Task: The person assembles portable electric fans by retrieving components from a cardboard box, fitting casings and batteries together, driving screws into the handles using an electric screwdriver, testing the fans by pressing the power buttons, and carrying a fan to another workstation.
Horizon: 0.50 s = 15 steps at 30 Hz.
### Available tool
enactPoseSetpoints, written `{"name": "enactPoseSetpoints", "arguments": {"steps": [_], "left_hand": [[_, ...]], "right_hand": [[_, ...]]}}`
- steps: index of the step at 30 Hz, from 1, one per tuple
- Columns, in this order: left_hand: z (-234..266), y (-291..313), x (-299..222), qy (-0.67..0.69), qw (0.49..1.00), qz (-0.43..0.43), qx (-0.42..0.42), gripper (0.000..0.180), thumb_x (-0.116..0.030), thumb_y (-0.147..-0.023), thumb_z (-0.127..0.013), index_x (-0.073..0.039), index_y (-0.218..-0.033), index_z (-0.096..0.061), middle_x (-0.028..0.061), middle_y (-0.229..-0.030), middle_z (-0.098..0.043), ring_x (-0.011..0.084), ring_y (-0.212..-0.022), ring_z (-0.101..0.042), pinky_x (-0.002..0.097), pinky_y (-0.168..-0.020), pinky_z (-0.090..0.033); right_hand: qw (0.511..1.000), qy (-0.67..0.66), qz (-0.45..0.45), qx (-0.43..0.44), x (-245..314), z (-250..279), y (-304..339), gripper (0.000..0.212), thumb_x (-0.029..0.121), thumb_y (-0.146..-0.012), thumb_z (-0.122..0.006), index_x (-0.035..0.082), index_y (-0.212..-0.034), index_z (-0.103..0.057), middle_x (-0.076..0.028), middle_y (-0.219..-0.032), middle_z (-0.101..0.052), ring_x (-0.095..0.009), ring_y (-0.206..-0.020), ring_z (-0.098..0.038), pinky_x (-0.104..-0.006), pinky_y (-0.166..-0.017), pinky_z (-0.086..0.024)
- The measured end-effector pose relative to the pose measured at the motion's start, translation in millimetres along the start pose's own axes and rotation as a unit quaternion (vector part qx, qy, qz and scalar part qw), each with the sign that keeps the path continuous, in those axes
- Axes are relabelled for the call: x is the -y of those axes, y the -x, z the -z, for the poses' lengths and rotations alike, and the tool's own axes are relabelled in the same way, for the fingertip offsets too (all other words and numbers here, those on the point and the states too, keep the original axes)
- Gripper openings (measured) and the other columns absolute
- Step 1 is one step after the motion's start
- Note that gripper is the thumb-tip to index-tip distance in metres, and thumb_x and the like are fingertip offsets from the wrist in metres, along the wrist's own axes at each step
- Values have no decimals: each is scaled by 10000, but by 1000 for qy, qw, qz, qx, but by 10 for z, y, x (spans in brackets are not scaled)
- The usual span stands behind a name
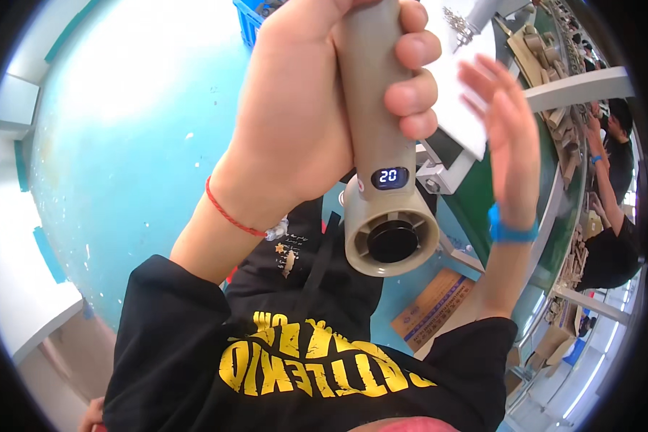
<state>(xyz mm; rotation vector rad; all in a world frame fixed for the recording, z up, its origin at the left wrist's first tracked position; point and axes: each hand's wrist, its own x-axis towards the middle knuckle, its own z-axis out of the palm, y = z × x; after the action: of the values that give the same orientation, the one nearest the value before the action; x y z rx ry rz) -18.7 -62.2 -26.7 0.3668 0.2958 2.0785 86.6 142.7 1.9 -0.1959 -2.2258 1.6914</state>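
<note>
My left hand (288,108) is closed around the handle of a grey-beige handheld fan (376,144), held up close to the camera. The fan's round head hangs downward, and its ring-shaped opening with a black hub (392,241) faces me. A small lit display (390,178) shows on the handle just above the head. The handle's upper end runs out of view at the top. To the right, my right hand (511,129) is raised with fingers stretched out, a little blurred, holding nothing. It is apart from the fan, beside a white work surface (446,93).
Small metal screws (459,27) lie in a pile beside a grey cylindrical tool (482,11). A green conveyor belt (475,209) runs along the right, with beige parts (543,57) beyond it. A co-worker (612,216) reaches in there. A blue crate (250,21) and a cardboard box (432,306) are nearby.
</note>
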Motion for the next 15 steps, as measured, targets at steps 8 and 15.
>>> {"name": "enactPoseSetpoints", "arguments": {"steps": [8,15], "left_hand": [[-122,-130,273,-1,1000,21,-22,337,-374,-956,-436,-45,-1013,-480,35,-858,-506,153,-688,-502,313,-654,-440],[-222,-201,486,-11,999,29,-44,359,-377,-956,-430,-33,-1046,-477,51,-894,-518,170,-725,-520,328,-689,-450]], "right_hand": [[983,-151,-50,96,148,-358,969,1000,324,-718,-829,-17,-1447,-236,-211,-1373,-442,-265,-1231,-495,-378,-1034,-363],[983,-123,101,93,-113,-245,1224,913,257,-708,-851,-23,-1385,-306,-247,-1357,-430,-276,-1175,-540,-372,-986,-433]]}}
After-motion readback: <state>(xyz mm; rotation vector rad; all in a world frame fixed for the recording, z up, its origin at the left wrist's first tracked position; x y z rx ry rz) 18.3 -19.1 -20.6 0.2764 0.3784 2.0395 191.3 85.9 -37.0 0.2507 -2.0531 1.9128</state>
